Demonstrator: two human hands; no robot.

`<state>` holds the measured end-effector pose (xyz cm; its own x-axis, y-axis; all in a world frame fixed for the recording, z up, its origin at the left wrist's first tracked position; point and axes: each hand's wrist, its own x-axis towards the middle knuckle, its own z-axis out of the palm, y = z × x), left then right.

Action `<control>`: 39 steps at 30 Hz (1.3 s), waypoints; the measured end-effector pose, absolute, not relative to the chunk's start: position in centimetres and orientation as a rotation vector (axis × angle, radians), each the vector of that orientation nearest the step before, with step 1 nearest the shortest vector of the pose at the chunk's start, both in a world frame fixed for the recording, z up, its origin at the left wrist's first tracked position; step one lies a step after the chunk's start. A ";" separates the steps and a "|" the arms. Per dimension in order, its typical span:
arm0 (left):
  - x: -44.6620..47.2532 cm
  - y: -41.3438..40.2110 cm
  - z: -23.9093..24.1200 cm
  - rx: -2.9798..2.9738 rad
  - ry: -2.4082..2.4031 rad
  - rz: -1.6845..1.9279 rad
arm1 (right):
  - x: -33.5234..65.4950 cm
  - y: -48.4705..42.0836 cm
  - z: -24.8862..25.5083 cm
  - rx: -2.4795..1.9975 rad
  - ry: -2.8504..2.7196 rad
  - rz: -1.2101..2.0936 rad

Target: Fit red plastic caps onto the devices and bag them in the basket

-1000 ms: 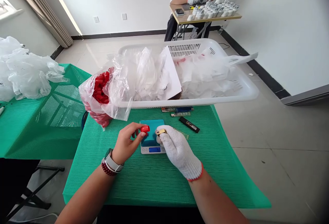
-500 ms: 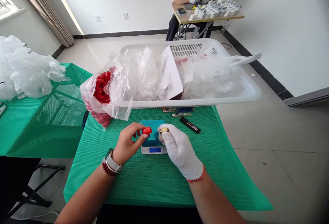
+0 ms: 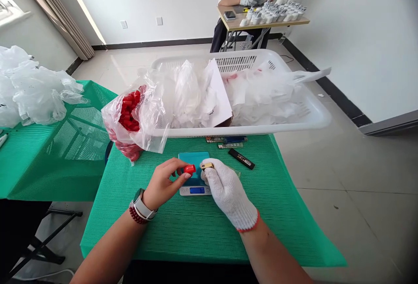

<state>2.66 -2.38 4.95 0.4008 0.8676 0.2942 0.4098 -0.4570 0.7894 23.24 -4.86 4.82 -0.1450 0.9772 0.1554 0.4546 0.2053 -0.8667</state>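
My left hand (image 3: pixel 163 181) pinches one red piece (image 3: pixel 190 169); my right hand (image 3: pixel 227 190) grips one gold piece (image 3: pixel 207 166), near one scale (image 3: pixel 196 190).

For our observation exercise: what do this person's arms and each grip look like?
The left grip is ungloved; the left forearm wears a pale-strapped watch and dark red beads. The right grip wears a white knitted glove edged in red. No sleeves show.
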 end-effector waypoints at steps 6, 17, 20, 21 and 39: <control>2.3 -2.2 5.0 2.011 1.144 1.009 | 23.3 -5.0 4.9 -1.335 -1.783 0.908; 2.3 -2.2 5.0 2.028 1.077 0.898 | 23.5 -4.9 5.0 -1.369 -1.788 0.823; 2.1 -2.0 4.9 1.988 1.175 0.941 | 23.3 -5.1 5.3 -1.328 -1.823 0.904; 2.1 -2.0 4.9 1.983 1.192 0.943 | 23.2 -5.2 5.3 -1.320 -1.821 0.927; 2.6 -2.2 4.5 1.290 1.144 1.103 | 23.2 -5.4 5.1 -1.335 -1.716 0.883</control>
